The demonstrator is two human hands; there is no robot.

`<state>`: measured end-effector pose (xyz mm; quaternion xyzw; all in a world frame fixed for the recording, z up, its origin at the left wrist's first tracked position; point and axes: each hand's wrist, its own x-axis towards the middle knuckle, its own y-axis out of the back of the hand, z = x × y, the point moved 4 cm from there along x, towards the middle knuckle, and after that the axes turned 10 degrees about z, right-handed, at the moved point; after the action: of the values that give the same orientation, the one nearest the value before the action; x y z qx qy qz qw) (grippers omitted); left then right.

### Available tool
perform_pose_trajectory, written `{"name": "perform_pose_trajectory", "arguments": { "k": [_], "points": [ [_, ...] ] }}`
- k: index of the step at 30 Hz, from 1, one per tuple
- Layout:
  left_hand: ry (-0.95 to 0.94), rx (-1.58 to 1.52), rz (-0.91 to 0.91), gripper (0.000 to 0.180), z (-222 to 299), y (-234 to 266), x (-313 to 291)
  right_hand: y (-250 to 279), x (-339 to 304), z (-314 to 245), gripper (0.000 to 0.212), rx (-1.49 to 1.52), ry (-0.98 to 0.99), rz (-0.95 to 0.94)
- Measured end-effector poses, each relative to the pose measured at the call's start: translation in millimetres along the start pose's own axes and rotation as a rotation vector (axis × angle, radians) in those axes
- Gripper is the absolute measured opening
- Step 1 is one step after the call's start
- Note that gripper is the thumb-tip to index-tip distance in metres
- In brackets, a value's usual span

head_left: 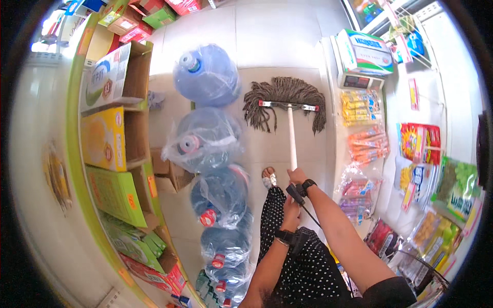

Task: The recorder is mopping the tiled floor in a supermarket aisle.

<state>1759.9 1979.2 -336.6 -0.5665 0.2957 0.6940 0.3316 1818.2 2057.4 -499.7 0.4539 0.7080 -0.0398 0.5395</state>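
A mop with a white handle (291, 138) stretches away from me across the tiled floor. Its grey-brown string head (287, 90) lies spread on the tiles, clamped in a metal bar with red ends. My right hand (297, 176) is wrapped round the handle on the far side. Closer to my body, my left hand (291, 214) also closes round the handle. A small black device (295, 194) with a cable sits between the two hands. Each wrist wears a black band.
Large blue water jugs (208, 74), some in clear plastic, stand in a row to the left. Beyond them a shelf (149, 174) holds open cartons. On the right, a low ledge carries bagged snacks (362, 108) and a white-green box (364, 51). My sandalled foot (268, 177) shows near the mop.
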Motion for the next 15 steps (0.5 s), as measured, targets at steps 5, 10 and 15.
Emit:
{"name": "perform_pose_trajectory", "arguments": {
  "k": [5, 10, 15],
  "points": [
    [0.021, 0.085, -0.044, 0.015, 79, -42, 14, 51, 47, -62, 0.049, -0.194, 0.247, -0.011],
    [0.153, 0.038, 0.093, 0.012, 138, -79, 27, 92, 88, -111, 0.053, 0.156, -0.17, -0.024],
    [0.092, 0.068, 0.052, 0.025, 193, -133, 50, 120, 155, -123, 0.052, 0.218, -0.183, -0.043]
  ]
}}
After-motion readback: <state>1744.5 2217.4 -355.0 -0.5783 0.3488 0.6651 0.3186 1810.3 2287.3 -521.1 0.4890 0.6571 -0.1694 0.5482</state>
